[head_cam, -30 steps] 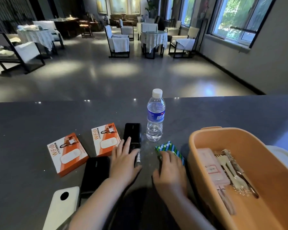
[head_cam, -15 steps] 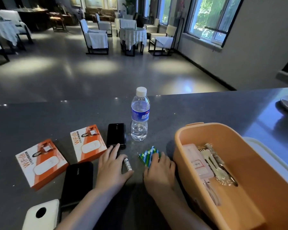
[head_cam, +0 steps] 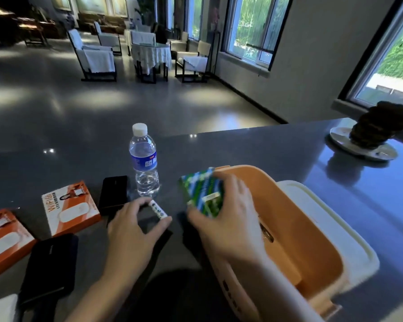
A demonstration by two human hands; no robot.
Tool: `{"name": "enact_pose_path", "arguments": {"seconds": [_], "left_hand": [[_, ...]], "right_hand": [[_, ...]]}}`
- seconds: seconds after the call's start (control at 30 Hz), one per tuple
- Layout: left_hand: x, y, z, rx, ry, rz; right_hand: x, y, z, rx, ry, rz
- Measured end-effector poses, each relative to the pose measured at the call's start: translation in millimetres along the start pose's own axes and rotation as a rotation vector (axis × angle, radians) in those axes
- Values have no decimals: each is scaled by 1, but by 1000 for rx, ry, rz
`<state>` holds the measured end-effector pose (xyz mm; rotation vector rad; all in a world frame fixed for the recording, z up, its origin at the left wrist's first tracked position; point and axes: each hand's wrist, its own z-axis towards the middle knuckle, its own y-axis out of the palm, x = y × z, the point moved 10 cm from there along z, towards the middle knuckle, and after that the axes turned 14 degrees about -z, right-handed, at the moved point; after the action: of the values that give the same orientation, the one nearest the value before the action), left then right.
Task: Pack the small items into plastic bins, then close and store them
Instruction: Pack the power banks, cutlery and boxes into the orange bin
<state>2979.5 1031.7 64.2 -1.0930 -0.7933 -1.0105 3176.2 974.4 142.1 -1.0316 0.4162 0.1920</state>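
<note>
Fingers of the right hand (head_cam: 228, 219) clamp a green-and-blue packet (head_cam: 203, 191), print blurred, beside the orange bin (head_cam: 312, 228). Left hand (head_cam: 130, 226) pinches a small white tube (head_cam: 158, 209). "WiFi" marks the orange box (head_cam: 70, 206).

From my remote seat it looked like a hotel lounge or restaurant hall. A long dark stone counter (head_cam: 254, 154) ran across the foreground, and beyond it a wide polished floor (head_cam: 126, 98) held a round table under a white cloth (head_cam: 151, 54) ringed by dark-framed chairs with white covers (head_cam: 96, 56). Tall windows (head_cam: 254, 29) lined the right wall with greenery outside, framed pictures hung at the far end, and a dark ornament stood on a plate (head_cam: 368, 147).
</note>
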Motion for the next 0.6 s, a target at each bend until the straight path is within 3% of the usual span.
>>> {"name": "enact_pose_path", "arguments": {"seconds": [0.07, 0.13, 0.43, 0.5, 0.6], "left_hand": [[21, 8, -1, 8, 33, -91], [37, 16, -2, 20, 67, -127], [64, 48, -5, -49, 114, -100], [64, 55, -4, -67, 115, -90], [63, 66, -2, -87, 105, -63]], "right_hand": [[47, -2, 18, -54, 122, -97], [84, 19, 26, -218, 197, -217], [106, 103, 32, -596, 121, -356], [105, 99, 33, -589, 96, -329], [103, 60, 44, -373, 89, -195]]}}
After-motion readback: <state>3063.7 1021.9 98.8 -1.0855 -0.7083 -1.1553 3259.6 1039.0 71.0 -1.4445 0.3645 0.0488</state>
